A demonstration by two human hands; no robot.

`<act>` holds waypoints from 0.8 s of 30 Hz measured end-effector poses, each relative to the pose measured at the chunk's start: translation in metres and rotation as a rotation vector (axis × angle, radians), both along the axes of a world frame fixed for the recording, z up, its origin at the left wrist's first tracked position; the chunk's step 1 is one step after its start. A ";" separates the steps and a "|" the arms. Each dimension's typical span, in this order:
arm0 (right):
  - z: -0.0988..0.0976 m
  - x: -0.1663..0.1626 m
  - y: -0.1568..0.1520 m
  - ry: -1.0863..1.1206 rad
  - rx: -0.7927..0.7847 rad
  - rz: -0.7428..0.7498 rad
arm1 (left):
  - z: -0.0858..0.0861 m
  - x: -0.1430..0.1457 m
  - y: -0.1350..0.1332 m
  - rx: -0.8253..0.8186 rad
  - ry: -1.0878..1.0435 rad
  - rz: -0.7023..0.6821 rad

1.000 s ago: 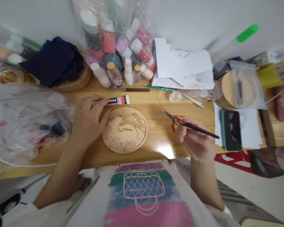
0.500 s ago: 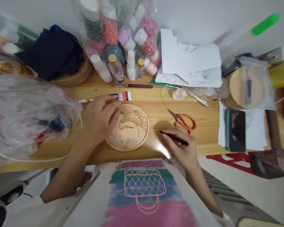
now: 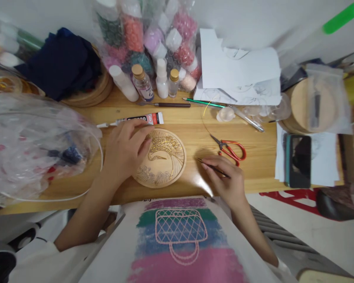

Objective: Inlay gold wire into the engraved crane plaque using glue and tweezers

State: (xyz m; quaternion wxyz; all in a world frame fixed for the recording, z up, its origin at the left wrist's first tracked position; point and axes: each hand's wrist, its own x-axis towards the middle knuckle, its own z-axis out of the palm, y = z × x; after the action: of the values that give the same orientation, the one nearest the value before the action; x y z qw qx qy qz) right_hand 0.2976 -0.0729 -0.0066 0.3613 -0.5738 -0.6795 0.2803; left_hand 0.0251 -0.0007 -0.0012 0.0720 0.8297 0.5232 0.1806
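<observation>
A round wooden disc [image 3: 165, 159] carved with a crane and waves, partly lined in gold, lies on the wooden table [image 3: 194, 133]. My left hand [image 3: 125, 151] rests on its left rim, fingers laid flat over the edge. Just beyond those fingers lies a glue tube [image 3: 138, 118]. My right hand [image 3: 224, 182] sits on the table to the right of the disc, pinching a thin dark tool [image 3: 214, 168] whose tip points left. Red-handled scissors [image 3: 231, 149] lie just behind that hand.
Small bottles [image 3: 143, 82] and bags of coloured beads [image 3: 153, 35] stand at the back. Cut paper sheets [image 3: 238, 74], a green pen [image 3: 205, 103], a phone [image 3: 299, 161], a wooden lid [image 3: 312, 104], dark cloth [image 3: 61, 63] and a crumpled plastic bag [image 3: 32, 145] ring the disc.
My right hand came down from above the scissors to the table beside the disc, still holding the thin tool. My left hand slid from the glue tube onto the disc's rim.
</observation>
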 end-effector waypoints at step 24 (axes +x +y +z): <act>0.034 0.005 0.005 0.230 0.027 0.049 | 0.024 0.065 -0.009 -0.311 -0.285 -0.422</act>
State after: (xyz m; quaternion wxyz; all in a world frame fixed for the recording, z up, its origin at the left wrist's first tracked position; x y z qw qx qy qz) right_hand 0.3024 -0.0678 0.0275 0.4376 -0.5162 -0.6511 0.3435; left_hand 0.0899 -0.0095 0.0226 0.3069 0.8655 0.3450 0.1941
